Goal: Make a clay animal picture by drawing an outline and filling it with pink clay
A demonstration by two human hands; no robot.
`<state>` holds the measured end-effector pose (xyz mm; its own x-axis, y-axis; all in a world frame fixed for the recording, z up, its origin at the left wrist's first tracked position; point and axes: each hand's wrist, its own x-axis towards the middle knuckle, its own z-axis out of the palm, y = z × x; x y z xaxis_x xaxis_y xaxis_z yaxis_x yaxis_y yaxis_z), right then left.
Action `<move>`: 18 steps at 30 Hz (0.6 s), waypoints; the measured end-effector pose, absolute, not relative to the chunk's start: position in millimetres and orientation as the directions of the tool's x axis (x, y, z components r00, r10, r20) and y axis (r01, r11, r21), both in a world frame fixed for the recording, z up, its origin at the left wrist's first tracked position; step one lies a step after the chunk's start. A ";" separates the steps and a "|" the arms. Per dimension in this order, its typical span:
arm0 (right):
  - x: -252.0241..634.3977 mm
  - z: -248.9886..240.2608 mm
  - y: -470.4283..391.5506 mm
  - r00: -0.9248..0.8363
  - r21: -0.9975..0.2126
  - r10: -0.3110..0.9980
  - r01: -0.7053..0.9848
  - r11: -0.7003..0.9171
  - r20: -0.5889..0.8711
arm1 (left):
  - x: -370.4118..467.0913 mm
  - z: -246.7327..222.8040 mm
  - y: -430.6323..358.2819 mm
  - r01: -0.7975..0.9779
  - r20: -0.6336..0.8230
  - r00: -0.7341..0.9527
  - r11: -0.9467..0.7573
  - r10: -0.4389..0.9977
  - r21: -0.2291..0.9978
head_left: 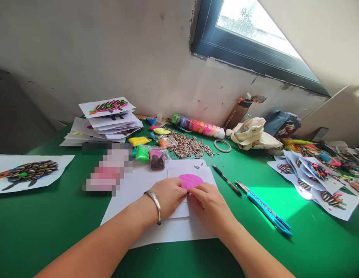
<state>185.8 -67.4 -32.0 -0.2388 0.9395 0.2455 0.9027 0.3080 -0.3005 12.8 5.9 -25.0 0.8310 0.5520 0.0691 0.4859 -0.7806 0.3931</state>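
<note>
A flattened oval of pink modelling clay (191, 180) lies on a small sheet of white paper (179, 211), which rests on larger white sheets. At the clay's near left edge, my left hand (165, 197) has its fingers pressed together against it; a silver bangle circles that wrist. My right hand (208, 202) meets it at the near edge, fingers bent and closed on the clay's rim. Both sets of fingertips almost touch, and the parts beneath them are hidden. A few loose sunflower seeds (197, 167) lie just beyond the clay.
Right of the paper lie a pen (226, 180) and a blue utility knife (266, 210). Behind are a seed pile (187, 146), bagged clay (143, 153), a tape ring (222, 145) and a cloth bag (249, 133). Seed pictures are stacked left (110, 125) and right (312, 173). Another person's hand (358, 188) shows far right.
</note>
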 end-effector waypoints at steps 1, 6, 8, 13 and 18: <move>186.5 -31.6 -68.2 -0.234 -0.319 0.942 0.897 0.305 0.241 | 12.8 -25.2 5.9 0.487 0.067 0.830 -0.778 0.554 0.397; 184.6 -27.9 -70.6 -0.282 -0.299 0.936 0.893 0.337 0.211 | 12.3 -27.7 6.0 0.477 0.098 0.822 -0.772 0.561 0.419; 182.9 -26.4 -70.9 -0.322 -0.263 0.921 0.890 0.373 0.217 | 12.3 -28.1 6.2 0.479 0.101 0.821 -0.773 0.563 0.416; 184.5 -23.3 -72.1 -0.312 -0.313 0.913 0.867 0.387 0.264 | 11.5 -25.3 7.3 0.487 0.067 0.828 -0.772 0.557 0.407; 185.6 -22.3 -71.5 -0.299 -0.326 0.921 0.870 0.371 0.249 | 9.6 -20.6 9.0 0.473 0.065 0.826 -0.752 0.560 0.460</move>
<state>185.6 -71.5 -22.3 -0.2993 0.9211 0.2488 0.8697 0.3707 -0.3259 9.6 9.0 -20.6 0.8261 0.5597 0.0653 0.4728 -0.7515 0.4601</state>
